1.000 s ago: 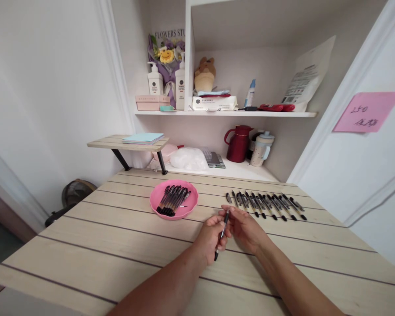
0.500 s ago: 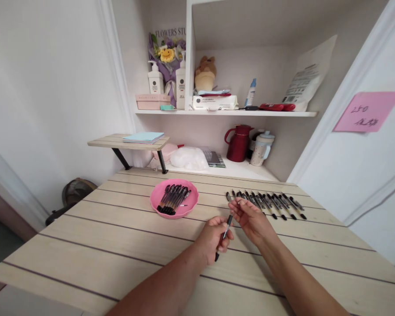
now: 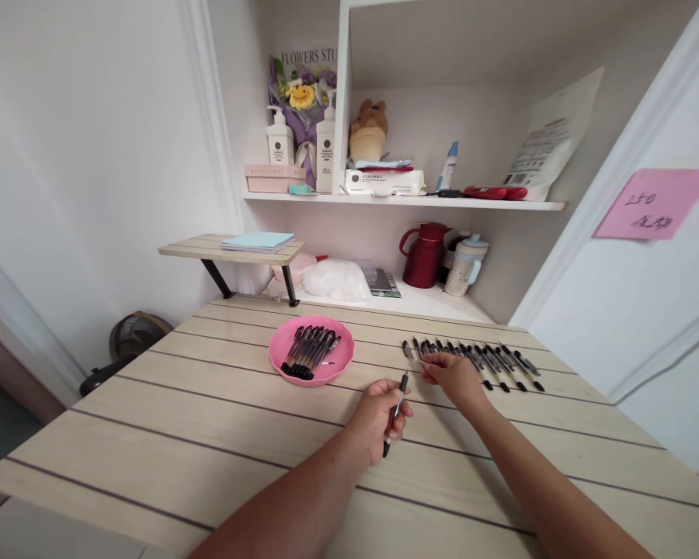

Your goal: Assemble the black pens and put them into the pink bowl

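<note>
My left hand point(image 3: 381, 415) is closed around a black pen point(image 3: 397, 407), which slants upward with its narrow tip at the top and its black end below the fingers. My right hand point(image 3: 454, 380) hovers by the left end of a row of black pens point(image 3: 495, 363), thumb and fingers pinched together. A small pale bit shows at its fingertips, too small to make out. Just beyond these fingertips lies a short dark piece point(image 3: 407, 350), like a pen cap. A pink scalloped plate point(image 3: 278, 369) to the left carries several black pens point(image 3: 310, 351) and a small white-tipped piece.
All this sits on a slatted wooden table point(image 3: 210, 435). Behind are a small raised shelf point(image 3: 192, 247) with blue paper point(image 3: 258, 241), a plastic bag point(image 3: 336, 280), a red jug point(image 3: 426, 255) and a pale cup point(image 3: 466, 264). A pink note point(image 3: 655, 203) hangs on the right.
My right hand has moved away from the pen's tip, to the right and toward the pen row. The pen stays in my left hand, its tip now uncovered by fingers.
</note>
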`<state>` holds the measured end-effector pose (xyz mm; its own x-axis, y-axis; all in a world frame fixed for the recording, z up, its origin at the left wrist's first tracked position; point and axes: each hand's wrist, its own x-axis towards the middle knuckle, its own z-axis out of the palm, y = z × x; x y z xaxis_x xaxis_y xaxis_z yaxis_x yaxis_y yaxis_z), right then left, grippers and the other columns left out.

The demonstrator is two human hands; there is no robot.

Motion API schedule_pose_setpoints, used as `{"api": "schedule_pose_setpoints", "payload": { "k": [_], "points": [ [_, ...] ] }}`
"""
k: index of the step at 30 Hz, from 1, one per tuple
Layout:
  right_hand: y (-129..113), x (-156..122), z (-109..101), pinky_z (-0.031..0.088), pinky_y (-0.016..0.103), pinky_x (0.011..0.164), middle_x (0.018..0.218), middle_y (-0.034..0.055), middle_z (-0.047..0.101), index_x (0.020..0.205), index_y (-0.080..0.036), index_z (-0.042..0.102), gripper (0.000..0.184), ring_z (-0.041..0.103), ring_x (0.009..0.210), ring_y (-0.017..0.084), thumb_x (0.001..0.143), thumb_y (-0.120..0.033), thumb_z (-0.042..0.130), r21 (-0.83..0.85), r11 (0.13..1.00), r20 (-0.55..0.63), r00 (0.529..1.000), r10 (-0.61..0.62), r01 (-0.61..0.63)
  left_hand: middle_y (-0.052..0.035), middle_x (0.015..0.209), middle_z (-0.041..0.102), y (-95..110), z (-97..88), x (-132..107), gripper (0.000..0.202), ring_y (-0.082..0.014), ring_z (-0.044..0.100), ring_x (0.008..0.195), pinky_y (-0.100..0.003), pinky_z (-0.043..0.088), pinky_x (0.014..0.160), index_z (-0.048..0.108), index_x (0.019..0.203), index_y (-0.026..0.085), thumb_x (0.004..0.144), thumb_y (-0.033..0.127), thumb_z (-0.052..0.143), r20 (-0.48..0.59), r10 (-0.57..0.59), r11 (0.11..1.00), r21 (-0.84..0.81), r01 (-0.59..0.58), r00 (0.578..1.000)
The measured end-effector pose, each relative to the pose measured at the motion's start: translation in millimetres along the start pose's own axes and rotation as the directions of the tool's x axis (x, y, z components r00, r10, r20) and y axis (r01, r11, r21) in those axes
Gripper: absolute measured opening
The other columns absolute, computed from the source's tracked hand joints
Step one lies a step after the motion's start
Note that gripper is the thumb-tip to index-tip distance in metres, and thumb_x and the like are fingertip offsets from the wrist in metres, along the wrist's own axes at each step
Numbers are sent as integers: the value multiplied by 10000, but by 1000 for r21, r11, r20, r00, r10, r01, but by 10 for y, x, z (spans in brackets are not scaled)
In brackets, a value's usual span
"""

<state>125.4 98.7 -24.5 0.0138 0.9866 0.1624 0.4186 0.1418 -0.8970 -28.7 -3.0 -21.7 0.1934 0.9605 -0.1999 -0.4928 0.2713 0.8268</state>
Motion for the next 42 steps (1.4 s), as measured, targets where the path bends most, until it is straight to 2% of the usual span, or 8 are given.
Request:
{"api": "schedule_pose_setpoints", "payload": {
  "k": [3,9,15,20,27,34,37,42],
  "points": [
    [-75,48,24,407,289,635,593,26,630,676,-198,642,77,594,668,189,633,-217,580,-287,954,29,996,-79,84,32,560,512,-6,-7,8,253,-25,335,347,-171,141,367,495,846,162,654,312,563,6,8,1000,0,-8,1000],
    [-148,58,146,350,257,608,855,85,636,732,-201,635,146,591,789,197,744,-202,490,-660,727,116,982,-151,190,32,564,516,-19,-28,35,256,-24,343,351,-164,152,368,489,840,165,648,314,570,8,10,1000,-11,-10,1000],
    [-167,48,214,336,236,564,869,82,609,801,-200,623,191,599,713,166,796,-218,433,-807,543,175,972,-156,233,30,562,521,-38,-35,56,242,-28,345,346,-168,147,366,486,839,168,654,304,563,3,1,1000,-5,-1,1000],
    [-175,40,243,330,245,552,902,89,599,866,-187,598,199,599,714,172,813,-216,408,-842,483,173,968,-182,241,25,563,526,-44,-36,65,233,-31,350,343,-170,162,364,483,840,164,661,293,556,2,0,1000,-4,0,1000],
    [-206,-90,45,303,240,539,905,69,623,845,-207,596,200,589,732,164,829,-247,400,-828,505,158,966,-203,242,15,651,526,-20,-17,47,219,-45,435,412,-167,283,382,477,824,168,660,294,549,-82,64,998,30,-62,995],
    [-237,-645,-155,291,234,561,759,29,647,748,-218,596,169,560,683,151,786,-232,431,-670,673,264,948,-178,314,12,674,510,20,36,168,236,-79,523,568,-202,422,533,489,771,164,644,337,587,-258,211,964,212,-158,943],
    [-259,-866,-95,299,235,569,719,25,642,744,-210,595,177,553,651,148,784,-253,428,-568,755,330,931,-156,327,12,609,527,74,61,364,184,-77,513,543,-181,393,513,528,729,148,662,305,594,-326,245,918,380,-111,913],
    [-252,-957,-15,314,239,615,754,37,642,759,-208,605,192,561,722,160,792,-253,422,-527,779,336,925,-176,339,-30,655,603,206,115,764,164,-120,564,607,-200,404,521,589,733,127,697,286,609,-407,273,738,670,82,872]
  ]
}}
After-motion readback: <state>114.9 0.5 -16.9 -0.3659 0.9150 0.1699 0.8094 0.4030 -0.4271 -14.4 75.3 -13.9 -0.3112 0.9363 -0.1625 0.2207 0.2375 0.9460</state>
